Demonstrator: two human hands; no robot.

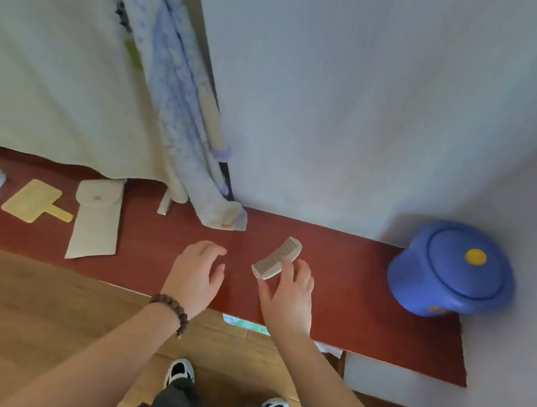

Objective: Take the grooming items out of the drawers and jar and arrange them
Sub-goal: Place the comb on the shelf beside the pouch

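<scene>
Touching the comb (276, 257) with straight, spread fingers (302, 272), the right hand (288, 295) clamps nothing; the left hand (196, 274) hovers relaxed, holding nothing. Yellow print on the blue jar (451, 269) is blurred, unreadable.

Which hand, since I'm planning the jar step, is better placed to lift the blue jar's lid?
Right. The right hand is nearer the blue jar, though it touches the comb; the left hand hovers farther away.
</scene>
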